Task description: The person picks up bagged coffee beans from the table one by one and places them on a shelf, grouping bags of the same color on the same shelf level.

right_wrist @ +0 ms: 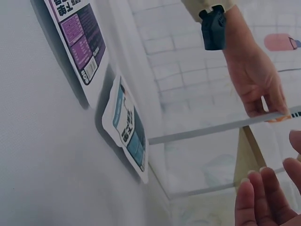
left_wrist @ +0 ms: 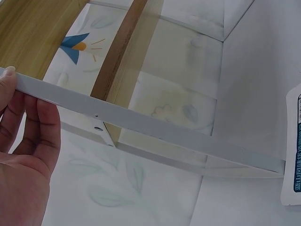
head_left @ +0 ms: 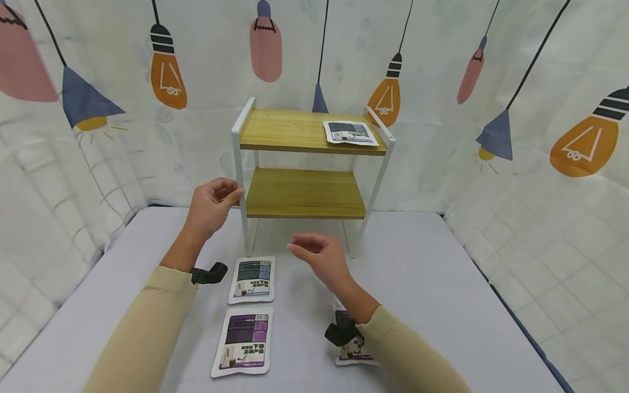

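Observation:
A two-tier shelf with yellow wooden boards (head_left: 304,192) and a white frame stands at the back of the table. My left hand (head_left: 211,204) pinches the shelf's left front post (left_wrist: 150,125) between thumb and fingers, a little above the lower board. Held in the air before the shelf, my right hand (head_left: 319,256) has loosely bent fingers and nothing in them. On the right of the top board lies a blue-and-white flat pouch (head_left: 350,133). Another blue-labelled pouch (head_left: 253,279) lies on the table by the post's foot, visible also in the right wrist view (right_wrist: 129,127).
Nearer the front edge is a purple-labelled pouch (head_left: 243,341). A further purple pouch (head_left: 355,349) is partly hidden beneath my right wrist and its black band. A white curtain (head_left: 206,136) printed with lamps surrounds the white-covered table (head_left: 432,305).

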The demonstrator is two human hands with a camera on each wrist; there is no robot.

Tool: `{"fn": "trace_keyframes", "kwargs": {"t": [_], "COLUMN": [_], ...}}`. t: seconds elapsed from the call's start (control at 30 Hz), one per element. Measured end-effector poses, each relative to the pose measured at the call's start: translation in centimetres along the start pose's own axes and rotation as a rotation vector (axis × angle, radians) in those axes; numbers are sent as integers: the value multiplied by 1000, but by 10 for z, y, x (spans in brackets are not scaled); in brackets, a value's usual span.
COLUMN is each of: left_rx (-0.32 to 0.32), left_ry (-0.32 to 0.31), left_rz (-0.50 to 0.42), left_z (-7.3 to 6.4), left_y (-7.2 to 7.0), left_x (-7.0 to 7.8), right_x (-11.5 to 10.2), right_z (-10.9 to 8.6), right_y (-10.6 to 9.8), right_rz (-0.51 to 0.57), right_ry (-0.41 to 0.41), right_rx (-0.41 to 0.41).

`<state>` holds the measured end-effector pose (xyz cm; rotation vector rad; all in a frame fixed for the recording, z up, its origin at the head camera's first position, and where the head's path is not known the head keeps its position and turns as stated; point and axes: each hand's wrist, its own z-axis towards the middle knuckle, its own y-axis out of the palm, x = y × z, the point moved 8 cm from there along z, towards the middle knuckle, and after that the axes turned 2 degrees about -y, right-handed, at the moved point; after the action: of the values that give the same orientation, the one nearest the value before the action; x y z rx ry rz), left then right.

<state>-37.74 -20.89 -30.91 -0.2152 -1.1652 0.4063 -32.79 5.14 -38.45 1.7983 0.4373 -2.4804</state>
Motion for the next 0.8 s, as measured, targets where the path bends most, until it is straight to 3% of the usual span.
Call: {"fn": "trace_keyframes", "kwargs": {"t": [0.8], "left_rx": [3], "left_ry": [-12], "left_rz": [-6], "left_z": [0], "left_y": [1], "left_x": [0], "right_x": [36], "right_z": [13], "right_y": [40], "right_rz": [-85], "right_ry": [275], "right_rx": [-169]}}
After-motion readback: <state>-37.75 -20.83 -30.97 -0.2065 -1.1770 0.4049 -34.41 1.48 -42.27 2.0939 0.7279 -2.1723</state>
